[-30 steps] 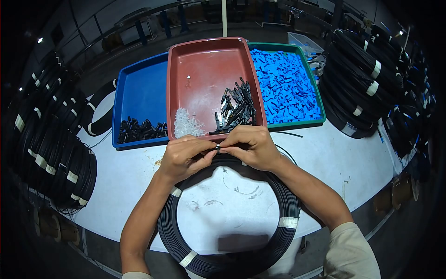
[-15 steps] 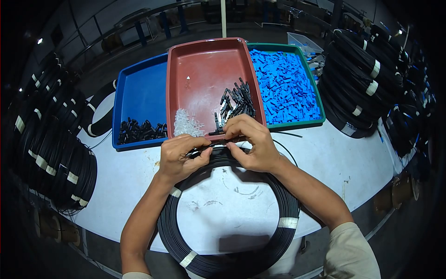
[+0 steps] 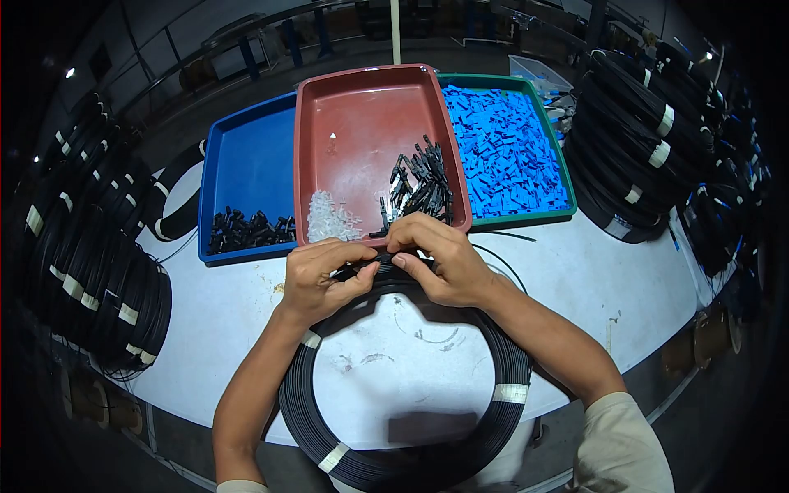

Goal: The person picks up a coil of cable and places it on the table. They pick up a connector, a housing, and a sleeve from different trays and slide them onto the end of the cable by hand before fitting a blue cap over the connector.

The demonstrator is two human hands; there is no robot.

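A large coil of black cable [image 3: 511,353], bound with whitish tape, lies on the table in front of me. Over its far side, my left hand [image 3: 325,275] pinches a length of the black cable between thumb and fingers. My right hand [image 3: 440,256] is closed in a pinch right beside it, close to the front rim of the red tray [image 3: 362,148]. What sits between the right fingertips is dark and small, and mostly hidden by the fingers. The fingertips of both hands nearly meet.
The red tray holds clear small pieces [image 3: 329,220] and black connector parts [image 3: 423,181]. A blue tray [image 3: 246,156] with black parts [image 3: 246,232] stands left; a green tray [image 3: 526,219] of blue pieces [image 3: 505,156] stands right. Stacked cable coils [image 3: 99,287] flank both sides.
My right hand has shifted slightly left, bringing its fingertips closer to my left hand. My left hand has barely moved, and the coil stays in place.
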